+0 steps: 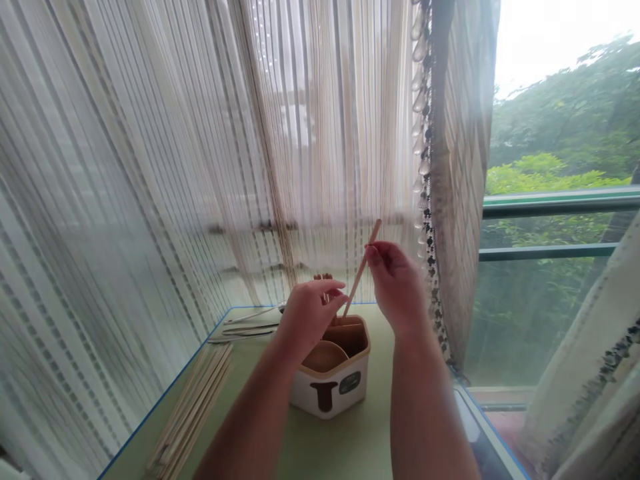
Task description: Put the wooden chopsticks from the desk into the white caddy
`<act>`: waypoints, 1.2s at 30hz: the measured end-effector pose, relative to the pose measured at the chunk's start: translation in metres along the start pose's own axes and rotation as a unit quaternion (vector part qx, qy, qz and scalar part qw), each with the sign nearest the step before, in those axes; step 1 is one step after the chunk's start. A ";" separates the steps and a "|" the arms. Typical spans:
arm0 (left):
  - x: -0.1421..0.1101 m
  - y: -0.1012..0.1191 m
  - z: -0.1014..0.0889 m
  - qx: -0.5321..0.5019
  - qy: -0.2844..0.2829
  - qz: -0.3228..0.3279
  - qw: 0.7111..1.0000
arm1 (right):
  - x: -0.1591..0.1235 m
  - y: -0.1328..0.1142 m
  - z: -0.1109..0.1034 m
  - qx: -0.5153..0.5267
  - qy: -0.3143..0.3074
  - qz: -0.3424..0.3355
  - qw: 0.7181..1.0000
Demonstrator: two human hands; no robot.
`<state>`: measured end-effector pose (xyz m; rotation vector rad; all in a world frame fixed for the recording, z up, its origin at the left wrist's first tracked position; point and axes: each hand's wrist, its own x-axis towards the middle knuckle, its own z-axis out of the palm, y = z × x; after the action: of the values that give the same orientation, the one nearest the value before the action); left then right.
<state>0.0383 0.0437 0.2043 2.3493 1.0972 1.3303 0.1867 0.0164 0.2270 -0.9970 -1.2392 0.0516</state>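
My right hand [397,283] pinches a wooden chopstick [357,281] near its upper end. The chopstick slants down to the left, its lower end at the back rim of a white utensil holder [327,393] with brown compartments. Whether its tip is inside or behind the rim I cannot tell. Over the holder's left side, my left hand [313,310] has thumb and forefinger apart, close to the chopstick's lower part. Brown tips [323,277] of something show behind that hand. A round brown shape [326,355] sits in the holder's front.
Long thin chopsticks [195,407] lie in a bundle on the table's left. Metal utensils [250,329] rest beyond them. A flat dark object [483,440] lies at the right edge. Striped curtains [200,167] hang behind the table [345,453], with a window to the right.
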 end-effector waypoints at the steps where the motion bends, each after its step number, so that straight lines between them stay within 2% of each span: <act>1: 0.000 0.000 -0.002 -0.002 0.018 -0.007 1.000 | 0.000 0.002 0.002 -0.005 -0.025 0.006 1.000; 7: 0.004 -0.007 -0.018 -0.032 0.175 -0.019 0.984 | 0.000 0.024 0.014 -0.055 -0.199 0.011 0.978; 10: 0.009 -0.016 -0.018 -0.030 0.205 0.005 0.978 | 0.001 0.037 0.017 -0.076 -0.278 0.013 0.958; 13: 0.013 -0.024 -0.013 -0.036 0.170 0.020 0.985 | 0.001 0.045 0.017 -0.088 -0.323 0.021 0.942; 17: 0.016 -0.030 -0.005 -0.070 0.113 0.009 0.991 | 0.001 0.046 0.013 -0.092 -0.374 0.031 0.922; 23: 0.017 -0.033 0.005 -0.155 0.055 -0.026 0.986 | 0.001 0.046 0.011 -0.078 -0.384 0.048 0.919; 30: 0.017 -0.037 0.010 -0.178 0.037 -0.030 0.983 | 0.000 0.054 0.011 -0.005 -0.388 0.088 0.917; 36: 0.017 -0.039 0.009 -0.219 0.035 -0.049 0.974 | -0.001 0.053 0.013 -0.013 -0.383 0.088 0.920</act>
<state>0.0311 0.0843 0.1899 1.9179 0.8190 1.4541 0.2007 0.0556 0.1918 -1.1529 -1.8535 0.6177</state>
